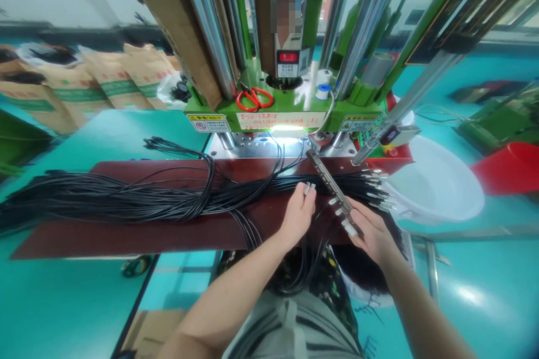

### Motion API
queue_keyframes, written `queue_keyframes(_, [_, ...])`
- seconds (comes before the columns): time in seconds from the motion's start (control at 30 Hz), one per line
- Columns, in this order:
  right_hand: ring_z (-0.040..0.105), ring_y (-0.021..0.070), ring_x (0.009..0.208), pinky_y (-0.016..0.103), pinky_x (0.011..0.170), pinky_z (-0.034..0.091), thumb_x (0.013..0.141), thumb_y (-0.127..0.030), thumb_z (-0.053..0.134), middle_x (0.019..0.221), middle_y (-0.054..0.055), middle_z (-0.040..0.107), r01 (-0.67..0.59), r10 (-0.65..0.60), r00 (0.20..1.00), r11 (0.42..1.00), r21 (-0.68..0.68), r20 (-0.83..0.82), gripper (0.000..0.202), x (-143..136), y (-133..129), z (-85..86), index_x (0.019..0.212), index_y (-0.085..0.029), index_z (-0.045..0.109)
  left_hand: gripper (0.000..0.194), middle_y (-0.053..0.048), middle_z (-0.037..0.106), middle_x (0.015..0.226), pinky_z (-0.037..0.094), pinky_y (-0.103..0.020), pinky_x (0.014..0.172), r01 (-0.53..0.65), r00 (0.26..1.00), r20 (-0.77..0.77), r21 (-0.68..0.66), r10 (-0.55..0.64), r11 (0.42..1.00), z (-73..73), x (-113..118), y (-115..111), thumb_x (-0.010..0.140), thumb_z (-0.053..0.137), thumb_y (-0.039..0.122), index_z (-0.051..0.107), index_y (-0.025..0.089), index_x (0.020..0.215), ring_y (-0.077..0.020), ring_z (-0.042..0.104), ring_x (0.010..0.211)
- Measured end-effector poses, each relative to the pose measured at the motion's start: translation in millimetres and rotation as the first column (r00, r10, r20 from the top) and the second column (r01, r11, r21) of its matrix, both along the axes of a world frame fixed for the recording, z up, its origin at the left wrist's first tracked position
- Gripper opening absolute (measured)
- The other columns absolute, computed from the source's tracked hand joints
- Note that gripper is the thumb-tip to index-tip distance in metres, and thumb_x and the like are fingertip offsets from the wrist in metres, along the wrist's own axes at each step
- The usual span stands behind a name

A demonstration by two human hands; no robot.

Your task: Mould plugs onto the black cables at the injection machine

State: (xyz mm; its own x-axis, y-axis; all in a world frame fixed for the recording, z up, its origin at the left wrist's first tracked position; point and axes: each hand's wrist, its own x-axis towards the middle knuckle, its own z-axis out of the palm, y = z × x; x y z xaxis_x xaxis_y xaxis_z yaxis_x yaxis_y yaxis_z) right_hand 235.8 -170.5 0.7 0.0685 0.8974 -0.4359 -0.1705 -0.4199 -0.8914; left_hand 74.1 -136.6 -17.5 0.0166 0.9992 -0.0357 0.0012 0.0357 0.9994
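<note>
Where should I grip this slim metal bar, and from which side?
Probably its near end, from the right, as your right hand does: silver pieces stick out along the left edge of the bar, leaving its right edge freer.

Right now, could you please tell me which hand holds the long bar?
The right hand holds the bar by its near end; the left hand holds a small silvery piece.

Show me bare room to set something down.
The brown board looks bare at front left, between the black cable bundle and front edge. Crowded: rightward, with drooping cables, left hand, right hand and metal bar.
</note>
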Motion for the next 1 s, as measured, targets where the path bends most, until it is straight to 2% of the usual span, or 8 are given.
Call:
queue_keyframes(0.13, [0.056,0.0138,0.070,0.018,0.047,0.044,0.072,-0.039,0.063,0.100,0.007,0.062,-0.131,0.127,0.988,0.991,0.036,0.092,0.042,3,2,1.1,0.112,-0.024,0.061,0.025,0.006,0.043,0.055,0.032,-0.019,0.054,0.038,0.993,-0.113,0.065,-0.031,0.997,0.6,0,-1,0.078,0.052,0.035,0.043,0.017,0.064,-0.0068,0.037,0.052])
queue_keyframes(0.3, [0.059,0.0167,0.069,0.020,0.043,0.044,0.075,-0.040,0.058,0.102,0.009,0.063,-0.248,0.235,0.960,0.965,0.079,0.151,0.046,8,5,-0.8,0.117,-0.020,0.059,0.026,0.006,0.041,0.053,0.032,-0.020,0.052,0.042,0.997,-0.072,0.006,-0.041,0.999,-2.8,-2,0,0.075,0.055,0.036,0.046,0.016,0.062,-0.0066,0.036,0.050])
queue_keyframes(0.47, [0.061,0.0227,0.090,0.028,0.066,0.053,0.078,-0.044,0.055,0.110,0.008,0.063,-0.351,0.278,0.910,0.911,0.214,0.309,0.046,9,6,-6.0,0.117,-0.020,0.059,0.029,0.007,0.038,0.048,0.029,-0.020,0.046,0.058,0.998,0.017,-0.069,-0.057,0.996,-9.0,-3,2,0.072,0.058,0.041,0.046,0.016,0.063,-0.0057,0.033,0.044])
queue_keyframes(0.6, [0.058,0.0233,0.100,0.032,0.082,0.050,0.080,-0.047,0.053,0.115,0.008,0.061,-0.431,0.278,0.850,0.855,0.287,0.447,0.048,7,5,-8.0,0.119,-0.019,0.057,0.028,0.007,0.039,0.048,0.029,-0.019,0.045,0.067,0.997,0.036,-0.080,-0.064,0.995,-9.2,-5,3,0.072,0.058,0.040,0.046,0.016,0.063,-0.0049,0.033,0.043])
queue_keyframes(0.7, [0.059,0.0222,0.097,0.029,0.077,0.052,0.078,-0.046,0.057,0.114,0.008,0.061,-0.368,0.283,0.904,0.897,0.244,0.320,0.046,6,3,-5.6,0.116,-0.021,0.060,0.030,0.005,0.043,0.052,0.031,-0.018,0.046,0.102,0.995,0.016,-0.035,-0.102,0.994,-5.3,-9,1,0.078,0.050,0.042,0.048,0.016,0.065,-0.0056,0.037,0.046])
queue_keyframes(0.8, [0.059,0.0214,0.096,0.027,0.072,0.052,0.077,-0.044,0.059,0.113,0.007,0.061,-0.274,0.248,0.952,0.951,0.140,0.179,0.044,5,2,-1.4,0.115,-0.022,0.060,0.034,0.003,0.045,0.056,0.032,-0.017,0.046,0.024,0.999,0.022,0.006,-0.024,1.000,-1.7,-14,-2,0.084,0.040,0.045,0.049,0.016,0.068,-0.0063,0.041,0.049])
queue_keyframes(0.9, [0.061,0.0226,0.092,0.028,0.065,0.053,0.076,-0.043,0.059,0.111,0.009,0.062,-0.263,0.249,0.957,0.961,0.084,0.149,0.046,4,2,2.8,0.117,-0.022,0.058,0.030,0.008,0.034,0.049,0.023,-0.015,0.036,-0.093,0.979,0.175,-0.093,0.108,0.991,-0.9,-18,-6,0.084,0.037,0.049,0.041,0.020,0.075,-0.0050,0.030,0.038])
queue_keyframes(1.0, [0.060,0.0231,0.093,0.028,0.063,0.053,0.076,-0.040,0.060,0.109,0.008,0.063,-0.282,0.269,0.950,0.957,0.064,0.156,0.044,4,3,5.4,0.116,-0.023,0.059,0.029,0.011,0.027,0.046,0.016,-0.014,0.033,-0.058,0.949,0.295,-0.169,0.107,0.984,-0.6,-18,-8,0.083,0.042,0.048,0.031,0.023,0.074,-0.0039,0.021,0.034])
